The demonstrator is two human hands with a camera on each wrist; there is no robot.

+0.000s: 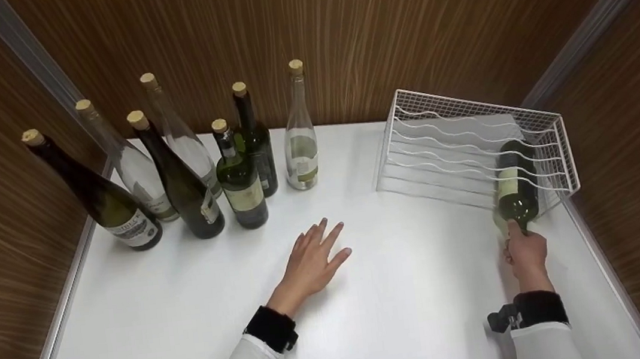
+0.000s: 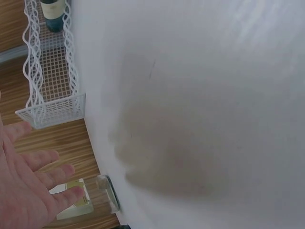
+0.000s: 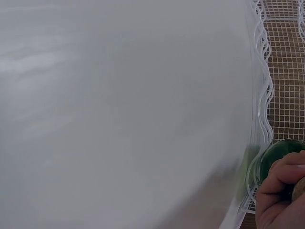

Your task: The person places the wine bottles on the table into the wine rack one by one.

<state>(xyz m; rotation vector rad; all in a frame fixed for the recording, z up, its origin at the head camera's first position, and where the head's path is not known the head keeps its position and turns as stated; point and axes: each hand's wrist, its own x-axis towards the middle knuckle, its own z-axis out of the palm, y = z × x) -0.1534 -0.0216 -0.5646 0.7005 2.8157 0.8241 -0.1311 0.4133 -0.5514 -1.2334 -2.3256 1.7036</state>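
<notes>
On the right, my right hand [image 1: 527,252] grips the neck of a dark green wine bottle [image 1: 518,202]. The bottle lies on its side in a white wire rack [image 1: 444,159], at the rack's right end, with upper wavy wires crossing over it. In the right wrist view the fingers [image 3: 279,179] curl round the neck, and a bit of cork [image 3: 299,190] shows. My left hand [image 1: 311,262] hovers over the white table, fingers spread, holding nothing. Nearest to it stand a clear corked bottle [image 1: 301,151] and a short green bottle [image 1: 241,182].
Several more corked bottles, dark and clear, stand upright at the back left, among them a tall dark bottle [image 1: 126,219] and a slim dark bottle [image 1: 193,200]. Wood-grain panels [image 1: 340,38] enclose the white table [image 1: 405,290] at the back and both sides.
</notes>
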